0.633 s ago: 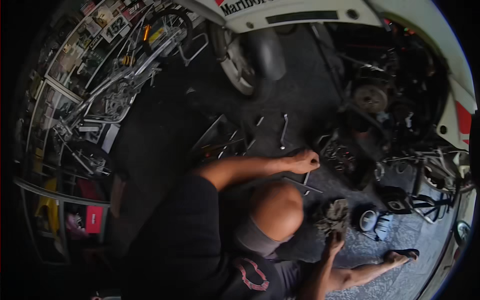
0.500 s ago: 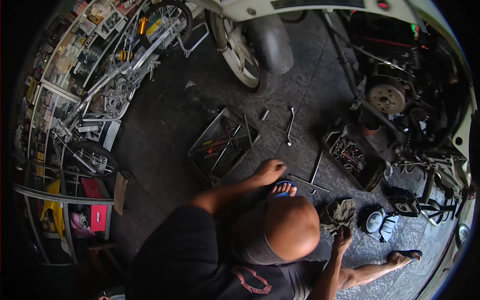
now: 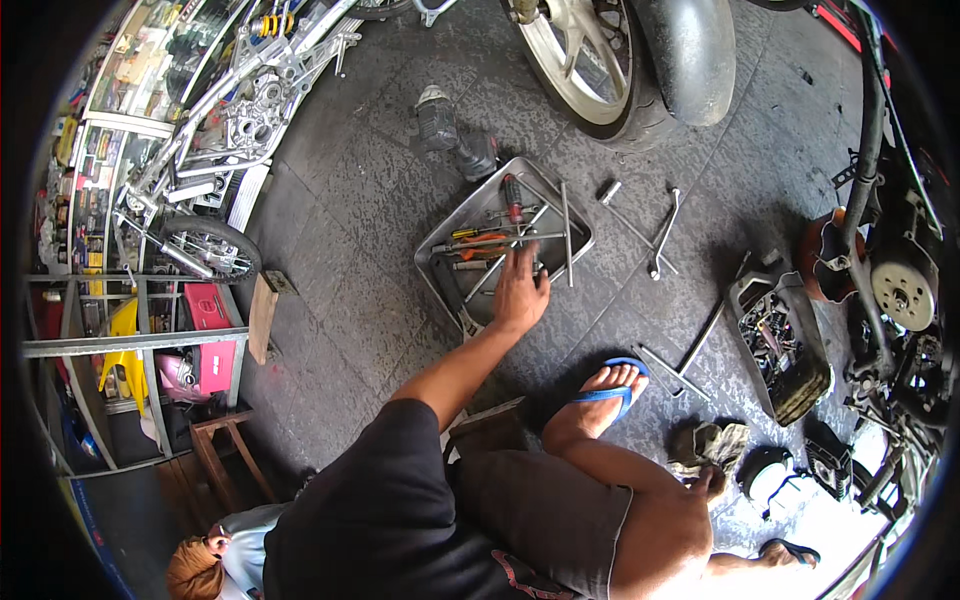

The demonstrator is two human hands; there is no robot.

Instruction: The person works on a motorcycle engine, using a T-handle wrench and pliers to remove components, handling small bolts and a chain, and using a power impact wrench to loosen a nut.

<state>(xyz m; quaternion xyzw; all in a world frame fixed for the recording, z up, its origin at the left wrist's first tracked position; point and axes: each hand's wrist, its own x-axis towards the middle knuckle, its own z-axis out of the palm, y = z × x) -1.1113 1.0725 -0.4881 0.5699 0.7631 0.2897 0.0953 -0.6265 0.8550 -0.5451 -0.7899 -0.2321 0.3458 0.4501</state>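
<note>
— Where do the hands stand?
— The person's left hand (image 3: 522,292) reaches over the tool tray (image 3: 462,218), left of the blue sandal (image 3: 612,393), fingers extended; whether it grips anything cannot be told. At right, the right hand (image 3: 712,482) meets a crumpled cloth (image 3: 712,443), its hold unclear.
— And good handling there?
— Fingertips on one handle, probably, lifted clear of the crossed rods; the red-handled screwdriver (image 3: 513,198) lies at the tray's far side, the orange-handled tool (image 3: 483,244) nearer, among others.
</note>
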